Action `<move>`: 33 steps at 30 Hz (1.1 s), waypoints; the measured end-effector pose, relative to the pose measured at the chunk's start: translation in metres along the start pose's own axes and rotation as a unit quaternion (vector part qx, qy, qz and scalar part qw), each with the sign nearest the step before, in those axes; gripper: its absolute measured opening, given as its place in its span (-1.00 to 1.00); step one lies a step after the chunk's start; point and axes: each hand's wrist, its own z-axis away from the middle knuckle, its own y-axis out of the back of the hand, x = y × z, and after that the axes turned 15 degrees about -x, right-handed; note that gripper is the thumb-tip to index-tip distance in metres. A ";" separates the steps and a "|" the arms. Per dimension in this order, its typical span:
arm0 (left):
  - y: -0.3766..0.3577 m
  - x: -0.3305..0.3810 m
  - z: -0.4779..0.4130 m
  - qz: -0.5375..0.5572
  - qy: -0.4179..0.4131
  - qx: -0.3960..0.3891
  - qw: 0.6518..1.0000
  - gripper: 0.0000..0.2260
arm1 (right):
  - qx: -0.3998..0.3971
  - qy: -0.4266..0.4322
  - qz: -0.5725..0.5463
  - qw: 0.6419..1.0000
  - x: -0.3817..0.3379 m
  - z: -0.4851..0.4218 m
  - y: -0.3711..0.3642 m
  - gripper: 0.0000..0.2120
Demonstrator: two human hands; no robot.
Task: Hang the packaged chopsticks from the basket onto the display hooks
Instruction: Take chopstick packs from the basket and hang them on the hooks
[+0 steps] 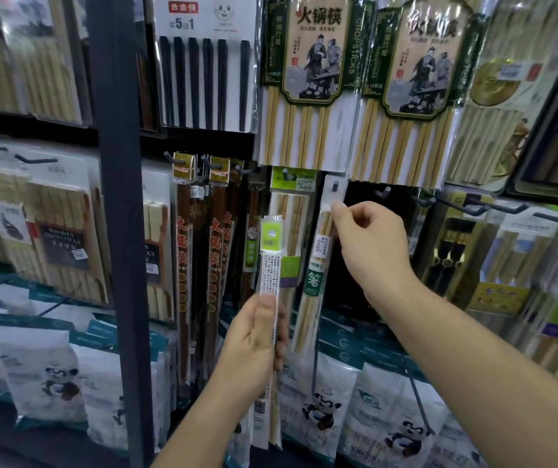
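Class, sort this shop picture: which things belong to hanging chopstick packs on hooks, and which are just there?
Part of the job: right hand, pinching the green-label pack on its hook; left hand, holding a second pack; bare hook alongside.

Just there: panda bags; black chopsticks; big bamboo chopstick packs; dark post.

- A dark metal post [120,197] of the display rack before me runs top to bottom, left of centre.
- Panda-printed white bags [44,366] line the frame's bottom.
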 end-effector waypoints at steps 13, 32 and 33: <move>-0.007 0.005 -0.001 0.006 -0.046 -0.026 0.999 -0.64 | -0.180 0.017 -0.073 0.981 -0.001 0.051 -0.021 -0.88; -0.004 -0.004 -0.004 -0.018 -0.022 0.038 0.999 -0.77 | -0.045 -0.005 -0.121 0.992 -0.019 0.007 0.008 -0.68; -0.004 -0.005 -0.004 -0.015 -0.022 0.039 0.999 -0.80 | -0.040 -0.007 -0.123 0.992 -0.018 0.007 0.008 -0.67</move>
